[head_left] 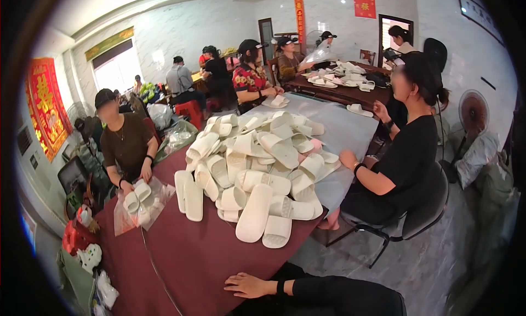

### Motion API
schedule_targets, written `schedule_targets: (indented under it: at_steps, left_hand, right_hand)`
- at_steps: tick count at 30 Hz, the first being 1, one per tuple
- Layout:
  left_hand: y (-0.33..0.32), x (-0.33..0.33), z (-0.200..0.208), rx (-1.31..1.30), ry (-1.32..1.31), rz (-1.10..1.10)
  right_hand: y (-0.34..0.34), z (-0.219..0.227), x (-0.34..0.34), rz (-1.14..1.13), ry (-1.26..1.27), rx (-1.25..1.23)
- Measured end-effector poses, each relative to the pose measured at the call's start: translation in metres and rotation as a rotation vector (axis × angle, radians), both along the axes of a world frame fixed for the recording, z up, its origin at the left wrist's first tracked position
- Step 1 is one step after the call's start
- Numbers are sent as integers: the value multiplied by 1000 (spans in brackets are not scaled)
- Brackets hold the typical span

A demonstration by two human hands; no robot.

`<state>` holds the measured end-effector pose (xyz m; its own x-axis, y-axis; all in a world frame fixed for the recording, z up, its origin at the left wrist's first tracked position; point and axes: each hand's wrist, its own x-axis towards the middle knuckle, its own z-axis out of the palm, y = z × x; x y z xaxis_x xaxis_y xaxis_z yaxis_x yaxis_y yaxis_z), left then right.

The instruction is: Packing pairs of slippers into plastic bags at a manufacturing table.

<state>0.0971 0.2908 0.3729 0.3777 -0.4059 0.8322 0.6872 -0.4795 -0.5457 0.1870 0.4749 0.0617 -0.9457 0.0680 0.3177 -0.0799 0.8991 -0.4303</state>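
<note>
My right hand (246, 285) lies flat on the dark red tabletop (192, 255) near the lower edge, fingers spread and pointing left, a black band at the wrist. It holds nothing. My left hand is out of view. Beyond my right hand rises a large heap of cream slide slippers (257, 151). Nearest to it are a slipper with its sole turned up (254, 213) and a slipper with a textured strap (277, 231). A pair of slippers (189, 195) stands at the heap's left edge.
At left, a person in brown (129, 143) handles slippers in a clear plastic bag (143, 209). A person in black (408, 146) sits at right on a chair (422, 217). A thin cable (150, 261) crosses the tabletop. Behind, several people work around another slipper-covered table (307, 86). A fan (473, 114) stands right.
</note>
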Motion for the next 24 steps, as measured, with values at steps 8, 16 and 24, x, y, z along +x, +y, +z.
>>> schedule_targets:
  at_steps: [8, 16, 24]
  left_hand:
    - [35, -14, -99, -880, -72, 880]
    - [53, -40, -206, -1330, -380, 919]
    - [65, -56, -267, -1686, -659, 984]
  right_hand:
    - [48, 29, 38, -133, 194, -120]
    - [120, 60, 94, -379, 155, -70]
    - [173, 116, 128, -516, 80, -122]
